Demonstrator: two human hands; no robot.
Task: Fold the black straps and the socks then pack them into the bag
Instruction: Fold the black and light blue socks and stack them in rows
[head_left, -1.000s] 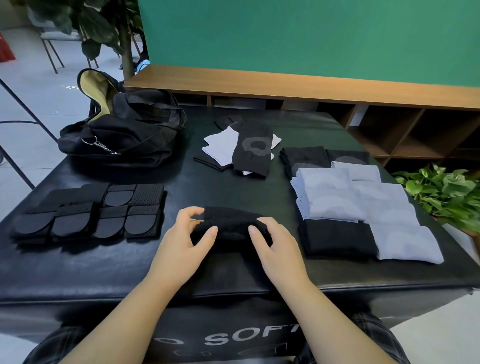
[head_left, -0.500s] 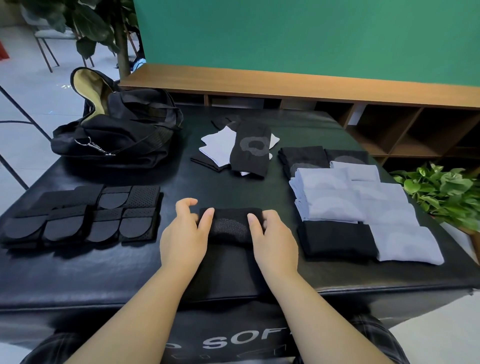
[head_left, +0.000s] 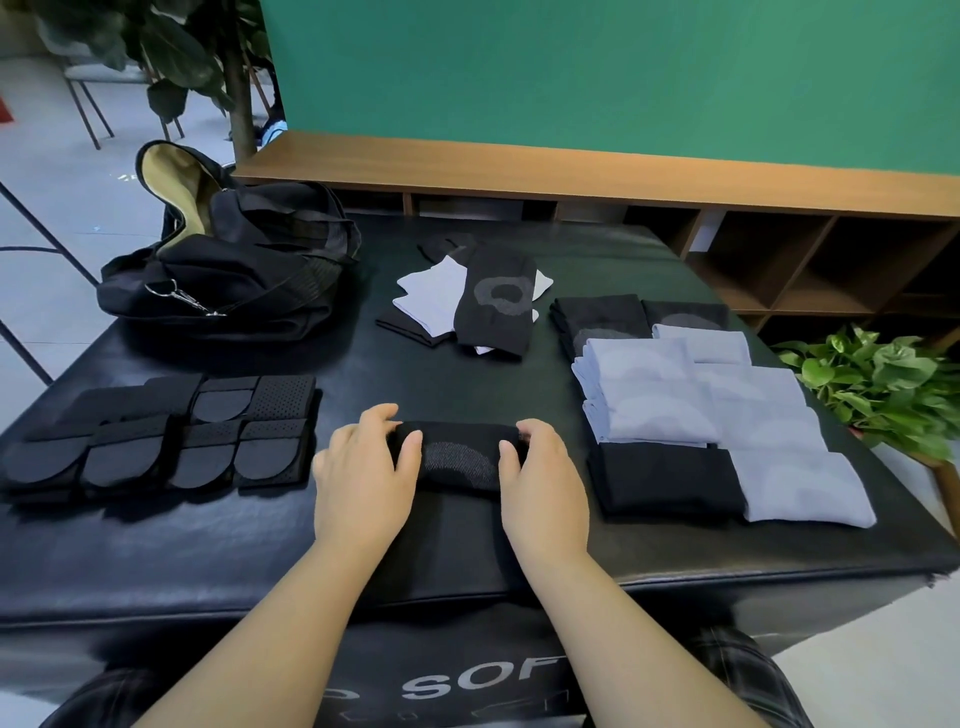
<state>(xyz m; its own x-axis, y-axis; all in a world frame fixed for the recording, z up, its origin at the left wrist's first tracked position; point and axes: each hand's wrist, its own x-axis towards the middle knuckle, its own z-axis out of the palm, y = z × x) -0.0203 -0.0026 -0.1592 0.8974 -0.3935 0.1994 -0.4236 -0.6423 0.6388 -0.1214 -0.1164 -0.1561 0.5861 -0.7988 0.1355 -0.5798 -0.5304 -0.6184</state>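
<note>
We kept our left hand (head_left: 363, 470) and right hand (head_left: 540, 480) gripping the black sock (head_left: 457, 457) at the table's (head_left: 208, 545) near edge, its fold now tighter than before.

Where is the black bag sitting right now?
The black bag sits at the far left corner of the black table in the head view, its top open, beyond the folded black straps and left of the unfolded socks.
</note>
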